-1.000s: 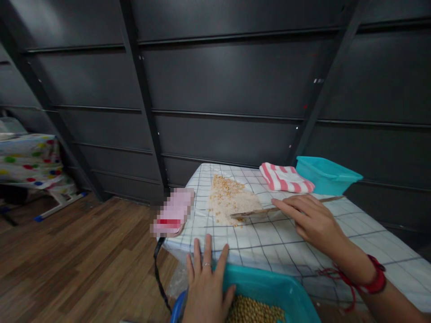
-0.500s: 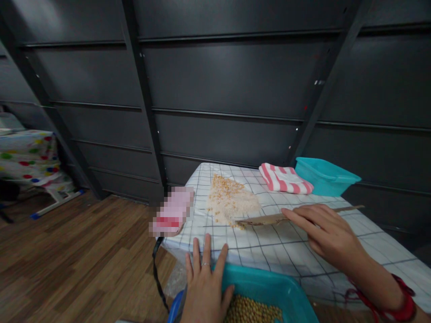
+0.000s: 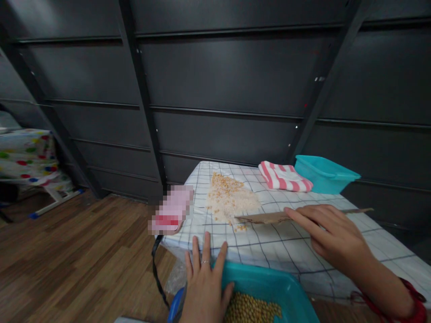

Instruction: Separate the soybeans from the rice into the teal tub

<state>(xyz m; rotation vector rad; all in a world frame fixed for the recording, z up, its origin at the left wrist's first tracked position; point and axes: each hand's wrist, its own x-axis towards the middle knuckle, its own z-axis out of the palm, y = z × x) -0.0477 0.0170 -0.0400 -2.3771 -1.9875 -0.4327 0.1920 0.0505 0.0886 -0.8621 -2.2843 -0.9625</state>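
Beans [image 3: 252, 309], tan and round, fill the near tub [image 3: 269, 285], teal plastic, at bottom centre of the frame. Left hand [image 3: 205, 287] lies flat over that tub's left rim, fingers spread wide and pointing up-frame, a ring on one finger; it grips nothing. Fingertips reach the near edge of the table [image 3: 269, 249], which wears a white cloth with a dark grid.

Right hand [image 3: 333, 233] comes in from lower right, a red band [image 3: 414, 307] at the wrist. Fingers stretch leftward along a strip [image 3: 266, 218] of brown card and hold it on its long edge on the table; the thumb is hidden. The strip runs from frame centre out to the right, past the hand. Its left end touches the near side of a grain pile [image 3: 229, 199], pale with yellower bits toward the far end, spread on the cloth just above centre. A few loose grains lie just below the strip's end.

Left of the pile, at the table's corner, a blurred pink thing [image 3: 171, 211]. A black strap [image 3: 156, 269] hangs below it.

Farther back, upper right of the table: a folded red-and-white striped cloth [image 3: 284, 177], and just right of it a second teal tub [image 3: 325, 175]; its contents are out of sight.

Wood floor [image 3: 67, 260] fills lower left. A dotted sheet [image 3: 23, 157] shows at the left edge. A dark panelled wall [image 3: 218, 89] stands behind all.
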